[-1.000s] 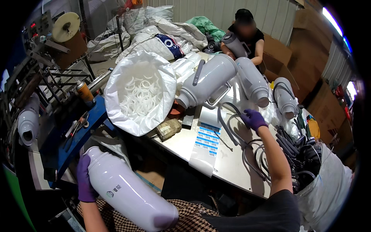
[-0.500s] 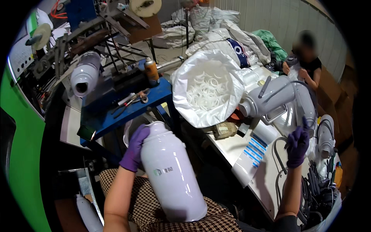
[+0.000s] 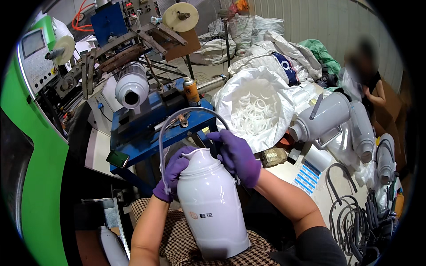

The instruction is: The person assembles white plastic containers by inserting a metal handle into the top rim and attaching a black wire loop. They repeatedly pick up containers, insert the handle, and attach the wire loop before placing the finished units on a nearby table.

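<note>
A glossy pale-grey thermos jug shell (image 3: 212, 199) stands tilted on my lap, its spouted neck towards the far side. My left hand (image 3: 175, 172), in a purple glove, is closed around the left of the neck. A thin grey curved carrying handle (image 3: 194, 109) arches over the jug's mouth. Its left end hangs beside my left hand, and its right end comes out below my right hand near a small lug on the jug's shoulder. My right hand (image 3: 239, 157), also gloved in purple, is closed on the handle's right side; its fingertips are partly hidden.
A white sack (image 3: 257, 111) of white plastic rings stands beyond the jug. Left of it, a blue bench (image 3: 133, 144) carries tools, a spray can (image 3: 191, 91) and another shell (image 3: 133, 86). More jugs (image 3: 326, 116) and loose grey handles (image 3: 344, 213) lie right. A person (image 3: 370, 84) sits far right.
My right hand has come from the right-hand table to the jug's neck. The curved handle now arches over the jug, where none was before. The whole view has shifted.
</note>
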The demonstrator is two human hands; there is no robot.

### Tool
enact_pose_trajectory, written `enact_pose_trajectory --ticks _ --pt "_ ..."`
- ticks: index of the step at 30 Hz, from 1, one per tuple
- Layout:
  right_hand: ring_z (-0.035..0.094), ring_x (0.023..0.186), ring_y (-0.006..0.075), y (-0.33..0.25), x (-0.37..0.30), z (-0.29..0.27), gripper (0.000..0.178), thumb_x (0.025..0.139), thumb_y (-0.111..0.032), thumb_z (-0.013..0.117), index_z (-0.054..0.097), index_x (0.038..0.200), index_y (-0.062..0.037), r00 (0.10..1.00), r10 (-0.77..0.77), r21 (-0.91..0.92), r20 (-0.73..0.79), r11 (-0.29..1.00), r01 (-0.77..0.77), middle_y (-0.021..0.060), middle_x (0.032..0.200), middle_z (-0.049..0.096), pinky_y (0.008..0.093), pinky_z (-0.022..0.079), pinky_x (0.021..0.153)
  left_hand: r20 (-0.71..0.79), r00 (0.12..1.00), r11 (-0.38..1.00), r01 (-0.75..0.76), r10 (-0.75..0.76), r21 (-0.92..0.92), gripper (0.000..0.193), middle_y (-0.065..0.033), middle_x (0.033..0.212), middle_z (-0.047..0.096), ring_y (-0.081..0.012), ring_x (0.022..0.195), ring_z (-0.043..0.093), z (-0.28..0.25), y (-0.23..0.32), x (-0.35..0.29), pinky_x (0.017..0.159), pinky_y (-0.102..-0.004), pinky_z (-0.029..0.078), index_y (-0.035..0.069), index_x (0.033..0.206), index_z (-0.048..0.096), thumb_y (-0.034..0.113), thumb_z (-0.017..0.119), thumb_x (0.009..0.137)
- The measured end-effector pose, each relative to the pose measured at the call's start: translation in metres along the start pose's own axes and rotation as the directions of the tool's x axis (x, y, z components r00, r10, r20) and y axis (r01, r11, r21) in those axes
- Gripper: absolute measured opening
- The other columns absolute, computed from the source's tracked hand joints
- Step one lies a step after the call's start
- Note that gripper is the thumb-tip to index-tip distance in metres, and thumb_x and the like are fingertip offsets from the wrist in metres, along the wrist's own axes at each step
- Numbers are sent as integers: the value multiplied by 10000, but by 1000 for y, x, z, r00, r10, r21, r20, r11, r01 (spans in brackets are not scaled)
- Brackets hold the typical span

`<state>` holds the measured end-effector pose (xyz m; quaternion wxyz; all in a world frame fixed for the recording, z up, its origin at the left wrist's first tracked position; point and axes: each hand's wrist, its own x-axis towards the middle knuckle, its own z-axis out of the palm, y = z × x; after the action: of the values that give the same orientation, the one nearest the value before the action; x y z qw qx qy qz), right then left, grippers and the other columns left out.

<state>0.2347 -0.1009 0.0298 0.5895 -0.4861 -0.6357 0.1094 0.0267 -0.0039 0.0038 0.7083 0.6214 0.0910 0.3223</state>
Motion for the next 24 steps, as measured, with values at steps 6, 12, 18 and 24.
enact_pose_trajectory --ticks 6,12,18,24 --pt "614 675 228 -19 -27 0 216 868 -344 688 700 937 -140 789 -611 -234 64 759 607 29 777 626 410 511 768 190 942 688 -333 277 645 393 -93 1161 667 -173 1055 625 6 0 -1 943 -330 502 -8 1250 628 248 569 957" --pt "508 664 131 -49 -30 18 200 988 -256 638 599 872 -97 926 322 341 -199 908 -242 -19 749 526 287 497 751 46 999 984 4 4 -177 457 -112 1192 660 -189 1088 631 13 -4 4 990 -336 493 4 1302 592 290 559 948" --pt "471 632 101 11 -11 2 307 1056 -302 547 562 861 -65 920 312 234 -236 937 -258 -17 708 493 298 390 579 -55 998 998 -34 31 -55 731 -131 1355 559 -222 1235 561 15 -11 15 1084 -352 437 73 1575 329 331 610 951" --pt "451 643 99 16 -20 -49 303 1070 -297 549 567 868 -71 819 574 764 9 524 -376 -7 753 543 278 437 652 -298 913 960 -251 277 123 679 -127 1274 582 -240 1198 585 54 -51 50 1074 -368 447 58 1579 317 220 603 984"
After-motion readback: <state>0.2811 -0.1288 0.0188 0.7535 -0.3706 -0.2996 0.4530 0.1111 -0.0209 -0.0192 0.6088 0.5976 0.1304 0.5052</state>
